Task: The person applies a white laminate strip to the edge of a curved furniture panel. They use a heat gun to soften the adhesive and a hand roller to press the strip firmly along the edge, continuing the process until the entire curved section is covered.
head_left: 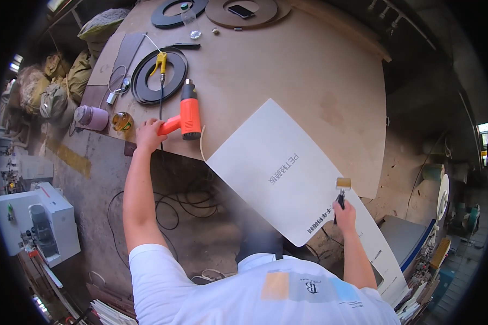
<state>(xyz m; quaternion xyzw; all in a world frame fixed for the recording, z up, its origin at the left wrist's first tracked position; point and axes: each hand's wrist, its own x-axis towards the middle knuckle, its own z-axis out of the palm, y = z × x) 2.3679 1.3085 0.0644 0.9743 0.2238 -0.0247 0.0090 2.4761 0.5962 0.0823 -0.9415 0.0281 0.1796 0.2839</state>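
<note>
My left hand point(149, 134) is at the table's near left edge, its fingers closed around the handle end of an orange heat gun point(190, 116). The heat gun's dark nozzle points toward the far side of the table. In my right hand point(345, 216) is a small hand roller with a dark handle and a yellowish cylinder point(343, 183). The roller is over the right side of a white sheet point(255, 149) with rounded corners and printed lettering. This sheet lies slantwise on the table and reaches past its near edge toward my body.
Near my left hand stand an amber jar point(122, 122) and a purple container point(92, 117). Beyond lie a yellow air blow gun point(161, 64), black rings point(141, 78), a clear bottle point(188, 19) and a phone point(241, 11). Cables point(187, 203) trail below the brown table point(287, 65).
</note>
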